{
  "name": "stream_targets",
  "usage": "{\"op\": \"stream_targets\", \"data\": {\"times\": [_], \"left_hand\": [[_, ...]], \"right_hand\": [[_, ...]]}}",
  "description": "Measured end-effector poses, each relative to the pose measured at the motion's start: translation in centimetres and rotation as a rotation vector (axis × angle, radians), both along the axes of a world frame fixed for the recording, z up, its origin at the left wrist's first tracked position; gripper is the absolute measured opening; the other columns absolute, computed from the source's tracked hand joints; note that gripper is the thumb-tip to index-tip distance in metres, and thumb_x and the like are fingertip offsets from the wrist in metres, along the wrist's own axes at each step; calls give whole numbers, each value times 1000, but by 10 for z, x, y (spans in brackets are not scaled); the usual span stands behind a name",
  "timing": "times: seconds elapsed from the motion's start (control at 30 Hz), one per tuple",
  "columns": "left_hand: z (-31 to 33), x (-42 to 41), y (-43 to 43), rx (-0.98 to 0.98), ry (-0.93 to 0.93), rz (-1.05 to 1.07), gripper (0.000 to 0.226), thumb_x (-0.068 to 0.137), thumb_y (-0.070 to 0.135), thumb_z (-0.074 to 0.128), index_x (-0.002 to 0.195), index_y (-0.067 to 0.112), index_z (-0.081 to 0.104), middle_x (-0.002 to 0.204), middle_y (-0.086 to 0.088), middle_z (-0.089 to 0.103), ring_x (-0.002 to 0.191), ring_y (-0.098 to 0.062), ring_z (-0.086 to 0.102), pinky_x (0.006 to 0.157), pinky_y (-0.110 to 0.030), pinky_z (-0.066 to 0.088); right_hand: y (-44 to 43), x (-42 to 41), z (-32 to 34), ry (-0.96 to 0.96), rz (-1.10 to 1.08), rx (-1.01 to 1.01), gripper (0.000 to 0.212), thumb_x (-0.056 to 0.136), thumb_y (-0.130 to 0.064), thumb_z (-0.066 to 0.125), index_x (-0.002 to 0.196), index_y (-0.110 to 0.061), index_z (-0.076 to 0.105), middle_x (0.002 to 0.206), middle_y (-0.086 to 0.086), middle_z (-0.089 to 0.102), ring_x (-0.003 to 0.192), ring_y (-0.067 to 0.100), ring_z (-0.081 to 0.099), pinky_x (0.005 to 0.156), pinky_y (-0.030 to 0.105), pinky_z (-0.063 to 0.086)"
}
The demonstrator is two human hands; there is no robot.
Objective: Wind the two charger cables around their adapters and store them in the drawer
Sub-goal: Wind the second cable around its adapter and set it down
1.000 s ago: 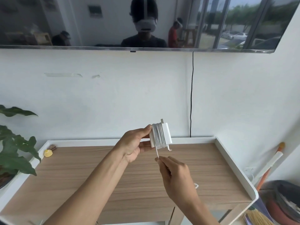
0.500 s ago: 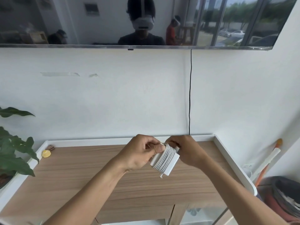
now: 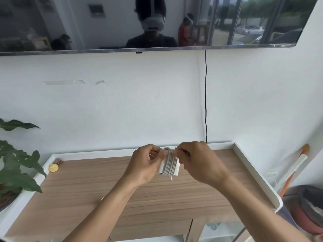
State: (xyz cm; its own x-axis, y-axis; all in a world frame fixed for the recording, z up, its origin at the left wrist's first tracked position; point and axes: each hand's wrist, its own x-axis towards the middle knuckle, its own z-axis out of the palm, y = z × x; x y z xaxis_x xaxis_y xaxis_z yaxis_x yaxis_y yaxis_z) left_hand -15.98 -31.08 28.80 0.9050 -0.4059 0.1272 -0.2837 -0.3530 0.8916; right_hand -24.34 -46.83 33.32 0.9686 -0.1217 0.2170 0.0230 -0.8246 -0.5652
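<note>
A white charger adapter (image 3: 169,165) with its white cable wound in tight turns around it hangs above the wooden desk top (image 3: 122,193). My left hand (image 3: 146,165) grips its left side with thumb and fingers. On the right side, my right hand (image 3: 197,163) pinches the cable at the adapter's top edge. A short cable end sticks out below the adapter. No second charger is visible, and the drawer front sits below the desk edge, partly hidden by my arms.
The desk has a raised white rim (image 3: 253,170). A small yellow object (image 3: 53,168) lies at its back left corner. A leafy plant (image 3: 15,165) stands to the left. A black cord (image 3: 205,95) runs down the wall from the screen. A broom handle (image 3: 295,170) leans at right.
My right hand rose from below the adapter to its top right side, taking the cable end up with it. The adapter dropped lower toward the desk and tilted.
</note>
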Motion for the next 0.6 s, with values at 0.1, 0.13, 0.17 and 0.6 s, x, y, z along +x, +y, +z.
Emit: {"op": "stream_targets", "data": {"times": [0.1, 0.13, 0.17, 0.6], "left_hand": [[0, -5, -8, -153, 89, 68, 37, 73, 56, 68, 83, 20, 70, 78, -5, 70, 78, -26, 68, 73, -53, 57], [-2, -7, -11, -205, 135, 89, 42, 70, 58, 69, 83, 18, 70, 81, -10, 71, 81, -33, 69, 73, -55, 57], [-3, -8, -14, -257, 185, 103, 41, 71, 55, 70, 84, 16, 70, 85, -16, 71, 84, -38, 69, 73, -57, 57], [-6, -18, -31, -527, 322, 18, 32, 97, 21, 53, 119, 42, 62, 103, -33, 61, 89, -35, 70, 64, -38, 58]], "right_hand": [[13, -8, -19, -157, -72, 76, 28, 93, -27, 53, 71, -13, 62, 64, 3, 63, 62, 19, 60, 61, 39, 49], [16, -9, -26, -203, -94, 125, 25, 93, -27, 54, 73, -16, 65, 70, -1, 63, 63, 15, 59, 62, 36, 49], [18, -9, -31, -244, -111, 169, 22, 94, -27, 55, 77, -20, 68, 79, -6, 61, 67, 12, 60, 62, 30, 49], [5, -11, -53, -514, -211, 114, 10, 88, -14, 66, 91, -21, 73, 81, -7, 51, 72, 10, 47, 65, 15, 37]]}}
